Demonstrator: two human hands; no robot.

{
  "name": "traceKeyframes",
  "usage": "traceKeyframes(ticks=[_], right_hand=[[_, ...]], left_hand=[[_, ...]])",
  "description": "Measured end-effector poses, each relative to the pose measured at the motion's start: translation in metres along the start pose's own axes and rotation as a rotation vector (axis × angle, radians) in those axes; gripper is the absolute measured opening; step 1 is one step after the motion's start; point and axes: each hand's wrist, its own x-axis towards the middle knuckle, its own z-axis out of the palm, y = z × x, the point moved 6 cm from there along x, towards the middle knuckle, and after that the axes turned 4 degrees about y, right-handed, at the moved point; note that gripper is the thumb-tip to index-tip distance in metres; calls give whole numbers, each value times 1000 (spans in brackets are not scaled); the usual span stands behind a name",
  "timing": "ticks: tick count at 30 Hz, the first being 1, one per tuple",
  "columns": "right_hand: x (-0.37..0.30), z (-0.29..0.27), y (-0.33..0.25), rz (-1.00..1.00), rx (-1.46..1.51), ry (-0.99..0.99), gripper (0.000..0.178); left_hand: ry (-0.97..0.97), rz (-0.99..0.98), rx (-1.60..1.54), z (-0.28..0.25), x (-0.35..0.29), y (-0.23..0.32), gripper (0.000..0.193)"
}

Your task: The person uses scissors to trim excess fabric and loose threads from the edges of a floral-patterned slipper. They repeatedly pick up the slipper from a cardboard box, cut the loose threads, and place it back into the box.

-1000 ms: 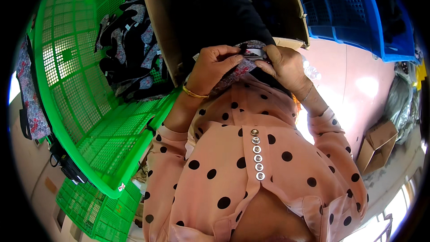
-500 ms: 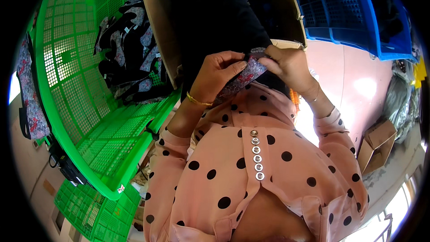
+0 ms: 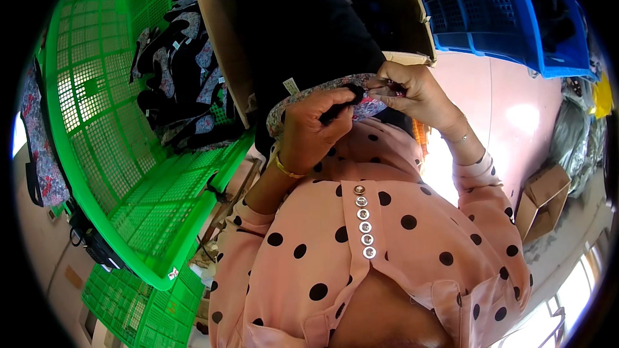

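A floral fabric piece [image 3: 369, 109] with black backing lies bent in a curve across my lap, just in front of my dark-clad legs. A small white tag [image 3: 291, 86] sticks up from its far edge. My left hand [image 3: 316, 122] is closed around it, with a bit of black cloth bunched at the thumb and fingertips. At the other end, my right hand [image 3: 422, 96] pinches the floral edge between thumb and fingers. The part inside my left fist is hidden.
Left stands a large green crate [image 3: 103, 235] holding several similar floral and black pieces [image 3: 193, 84]. A cardboard box [image 3: 219, 32] stands ahead, a blue crate [image 3: 535, 38] at far right. Another floral piece [image 3: 42, 135] hangs outside the green crate. A small carton [image 3: 545, 200] lies right.
My left hand has turned and closed into a fist around the fabric. The piece now curves out beyond that hand, showing its tag. My right hand has shifted slightly right.
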Motion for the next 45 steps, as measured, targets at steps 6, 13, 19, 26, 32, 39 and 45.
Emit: traceKeyframes(ticks=[6, 13, 19, 26, 32, 39, 45], right_hand=[[-7, -17, 11, 139, 760, 202, 15], [-19, -61, 30, 199, -173, 520, 31], [5, -33, -40, -129, 3, 249, 33], [11, 35, -41, 119, 752, -610, 52], [3, 29, -29, 327, 418, -381, 25], [-1, 56, -47, 59, 9, -214, 26], [8, 44, -49, 150, 177, -627, 59]], left_hand=[[41, 133, 82, 1, 1, 13, 20], [-20, 299, 114, 1, -7, 29, 24], [-297, 1, -39, -7, -5, 55, 21], [-310, -51, -122, -23, -5, 62, 24], [-467, -188, -142, -34, -11, 43, 60], [-655, -154, 285, -23, -29, 40, 72], [-689, -277, -86, -17, -29, 34, 46]])
